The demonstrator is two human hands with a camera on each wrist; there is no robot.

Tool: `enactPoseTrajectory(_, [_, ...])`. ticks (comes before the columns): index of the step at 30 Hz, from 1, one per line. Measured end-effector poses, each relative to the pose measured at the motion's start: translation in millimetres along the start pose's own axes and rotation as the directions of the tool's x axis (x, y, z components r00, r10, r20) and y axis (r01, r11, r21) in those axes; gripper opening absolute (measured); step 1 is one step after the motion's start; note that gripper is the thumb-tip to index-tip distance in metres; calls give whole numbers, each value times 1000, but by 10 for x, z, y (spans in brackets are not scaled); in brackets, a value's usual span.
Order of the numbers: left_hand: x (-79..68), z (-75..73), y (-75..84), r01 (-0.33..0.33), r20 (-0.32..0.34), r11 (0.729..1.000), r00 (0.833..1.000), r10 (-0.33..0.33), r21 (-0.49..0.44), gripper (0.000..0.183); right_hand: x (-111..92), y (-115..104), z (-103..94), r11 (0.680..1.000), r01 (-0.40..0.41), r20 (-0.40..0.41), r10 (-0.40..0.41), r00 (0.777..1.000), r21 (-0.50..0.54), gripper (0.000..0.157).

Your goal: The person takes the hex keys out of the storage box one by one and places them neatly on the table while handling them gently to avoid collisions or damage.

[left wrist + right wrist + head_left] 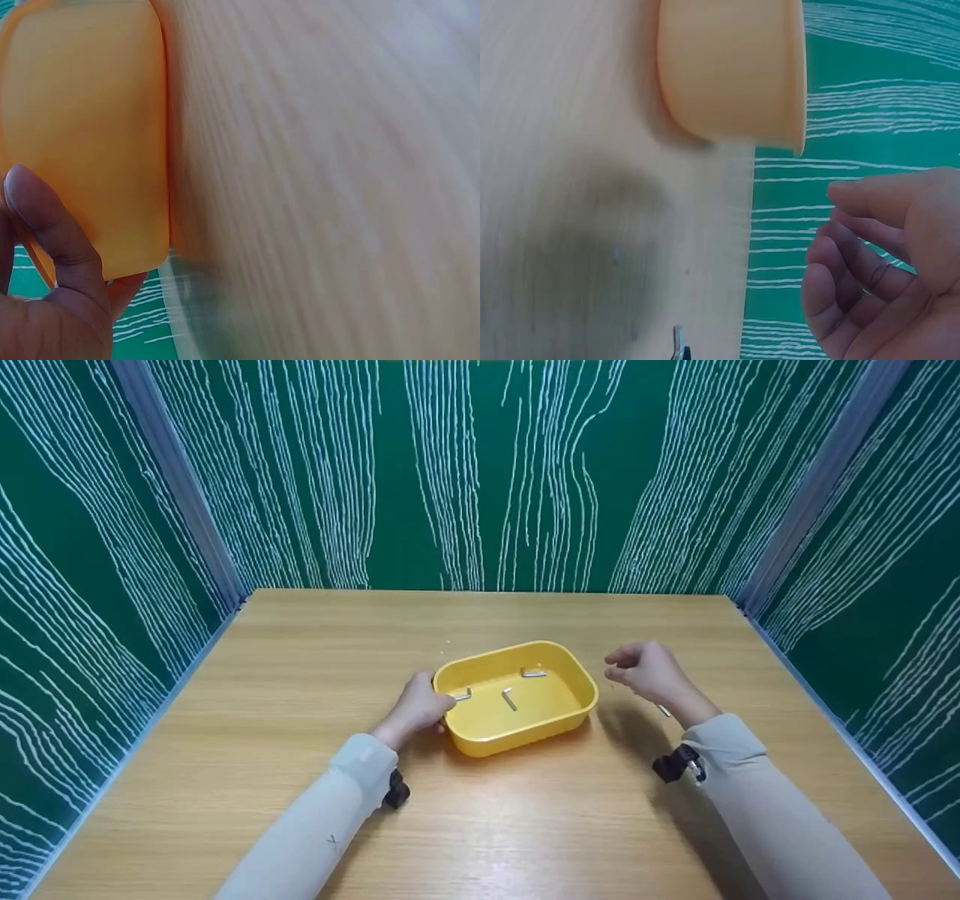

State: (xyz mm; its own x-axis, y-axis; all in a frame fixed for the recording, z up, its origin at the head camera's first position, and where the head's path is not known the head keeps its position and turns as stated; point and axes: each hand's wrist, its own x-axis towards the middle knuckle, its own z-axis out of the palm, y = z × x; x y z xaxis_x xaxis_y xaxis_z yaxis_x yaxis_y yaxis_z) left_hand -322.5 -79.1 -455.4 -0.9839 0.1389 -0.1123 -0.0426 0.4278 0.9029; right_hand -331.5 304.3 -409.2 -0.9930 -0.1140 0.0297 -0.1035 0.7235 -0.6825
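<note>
In the middle of the counter (pixel 480 810) sits my yellow tub (pixel 551 701). My left grip (pixel 415 706) pinches its edge; a hard tug could tip it. My right grip (pixel 654 673) is loose, holding nothing I can see. A bump could spill the bent sticks (pixel 509 700) inside; a dropping wrist could knock the stray stick (pixel 664 710).

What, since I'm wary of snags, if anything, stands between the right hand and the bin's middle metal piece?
Only the right wall of the yellow bin stands between the right hand and the middle metal piece. The top is uncovered, so reaching over that wall looks unobstructed; the left hand holds the opposite side.
</note>
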Motion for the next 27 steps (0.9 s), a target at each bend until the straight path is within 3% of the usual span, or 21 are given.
enactPoseTrajectory(7, [-6,7,18,11,-5,1000,1000,-11,8,49,28,-119,15,1000,16,-5,-16,1000,1,32])
enactPoseTrajectory(13, [-7,15,6,30,0,1000,1000,-30,-4,51,37,-218,33,999,-38,24,37,999,21,34])
enactPoseTrajectory(21, [3,11,-11,-15,2,999,1000,15,-33,48,74,-338,94,1000,3,20,-2,1000,-3,32])
enactPoseTrajectory(27, [1,12,-12,-8,2,999,1000,8,-31,47,90,-428,115,1000,-8,39,8,999,-2,31])
